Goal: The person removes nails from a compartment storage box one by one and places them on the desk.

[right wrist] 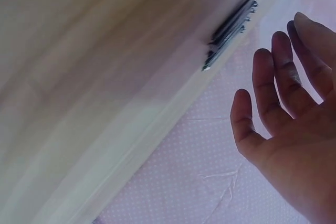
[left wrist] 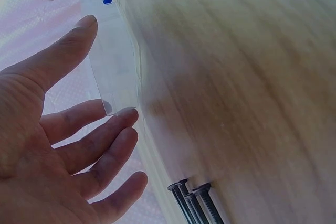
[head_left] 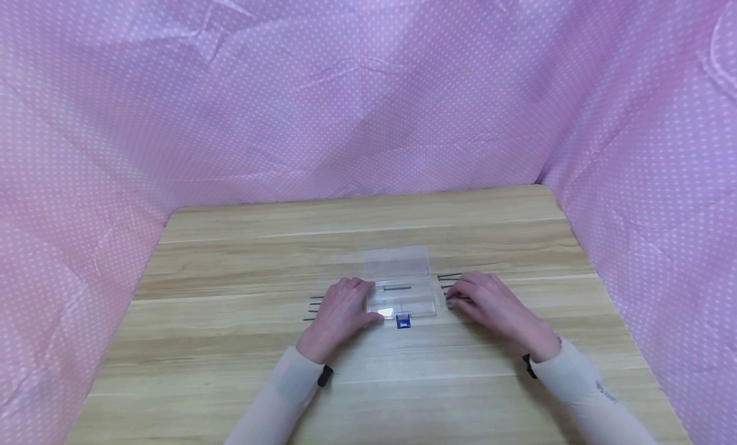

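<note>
A clear plastic box (head_left: 417, 307) lies on the table with its see-through lid (head_left: 397, 263) folded back. One dark screw (head_left: 397, 288) rests inside, and a blue latch (head_left: 403, 321) marks the front edge. My left hand (head_left: 342, 305) holds the box's left end between thumb and fingers; a long side wall (left wrist: 118, 61) shows in the left wrist view. Thumb and forefinger of my right hand (head_left: 489, 302) come together beside the box, with a dark screw end at their tips, mostly hidden. Close by lie several screws (right wrist: 236, 19).
More screws (left wrist: 197, 203) lie in a row left of the box, partly behind my left hand. The wooden table (head_left: 230, 259) ends at a pink dotted cloth (head_left: 357, 112) that hangs behind it and along both sides.
</note>
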A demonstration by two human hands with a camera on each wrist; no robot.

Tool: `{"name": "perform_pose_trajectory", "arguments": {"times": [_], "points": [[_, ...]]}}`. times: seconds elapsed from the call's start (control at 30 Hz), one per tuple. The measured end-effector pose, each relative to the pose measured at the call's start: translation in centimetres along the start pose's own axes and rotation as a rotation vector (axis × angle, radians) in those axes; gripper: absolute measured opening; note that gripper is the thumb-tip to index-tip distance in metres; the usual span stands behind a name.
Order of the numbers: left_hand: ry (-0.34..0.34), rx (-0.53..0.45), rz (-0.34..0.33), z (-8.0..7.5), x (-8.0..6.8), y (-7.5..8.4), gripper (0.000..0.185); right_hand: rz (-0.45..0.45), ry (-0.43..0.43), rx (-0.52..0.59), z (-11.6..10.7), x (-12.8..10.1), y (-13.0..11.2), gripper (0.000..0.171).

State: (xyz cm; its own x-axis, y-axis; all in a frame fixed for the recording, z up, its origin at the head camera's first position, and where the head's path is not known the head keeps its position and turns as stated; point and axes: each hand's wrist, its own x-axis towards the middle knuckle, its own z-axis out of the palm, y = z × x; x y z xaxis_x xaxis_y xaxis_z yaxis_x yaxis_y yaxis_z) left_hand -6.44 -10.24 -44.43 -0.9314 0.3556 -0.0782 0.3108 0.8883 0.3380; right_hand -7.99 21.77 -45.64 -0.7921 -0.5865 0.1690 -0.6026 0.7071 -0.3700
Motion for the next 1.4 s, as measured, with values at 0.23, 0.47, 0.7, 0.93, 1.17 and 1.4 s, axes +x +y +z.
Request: {"name": "perform_pose_trajectory", "arguments": {"times": [0.23,0.47,0.7,0.93,1.17,1.4], "points": [[0.005,-0.012,0.0,0.0,0.0,0.0,0.068,-0.032,0.071,0.041,0.0,1.0,-1.2,0.013],[-0.006,-0.021,-0.014,0.0,0.1,0.1,0.068,-0.127,0.129,0.081,0.2,2.9,-2.4,0.011],[-0.014,-0.024,-0.023,0.0,0.1,0.1,0.069,-0.132,0.077,0.087,0.7,4.8,-3.9,0.011],[0.0,-0.015,-0.01,0.1,0.1,0.0,0.068,-0.174,0.059,0.066,1.6,6.3,-4.9,0.01],[0.01,0.002,-0.004,0.1,0.0,0.0,0.067,-0.13,-0.009,0.077,2.5,7.5,-5.4,0.011],[0.011,0.007,0.002,0.1,0.0,0.0,0.066,-0.137,-0.021,0.046,3.2,8.5,-5.7,0.009]]}}
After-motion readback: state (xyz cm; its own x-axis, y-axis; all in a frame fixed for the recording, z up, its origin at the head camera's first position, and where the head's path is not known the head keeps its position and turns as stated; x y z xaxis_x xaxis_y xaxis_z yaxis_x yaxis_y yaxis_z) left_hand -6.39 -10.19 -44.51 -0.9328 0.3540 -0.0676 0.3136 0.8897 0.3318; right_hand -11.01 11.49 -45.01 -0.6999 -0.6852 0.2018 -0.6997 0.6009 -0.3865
